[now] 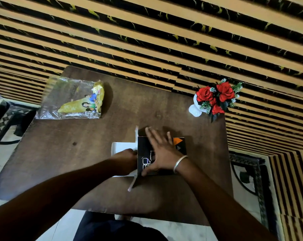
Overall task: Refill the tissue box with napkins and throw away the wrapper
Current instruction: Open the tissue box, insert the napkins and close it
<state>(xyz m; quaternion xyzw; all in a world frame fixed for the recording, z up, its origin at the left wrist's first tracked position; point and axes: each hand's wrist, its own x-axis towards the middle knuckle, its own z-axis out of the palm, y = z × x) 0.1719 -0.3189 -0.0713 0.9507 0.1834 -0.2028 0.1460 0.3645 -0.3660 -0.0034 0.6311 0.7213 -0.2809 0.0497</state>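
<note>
A black tissue box with an orange corner lies on its side near the front of the brown table, its left end open with flaps sticking out. A white stack of napkins sits partly inside that open end. My left hand is closed on the napkins at the box mouth. My right hand, fingers spread and a bangle on the wrist, presses flat on top of the box. An empty clear and yellow plastic wrapper lies at the table's far left corner.
A white vase with red artificial roses stands at the table's far right edge. A striped black and tan wall or cover runs behind and to the right. Dark furniture stands left of the table, above tiled floor.
</note>
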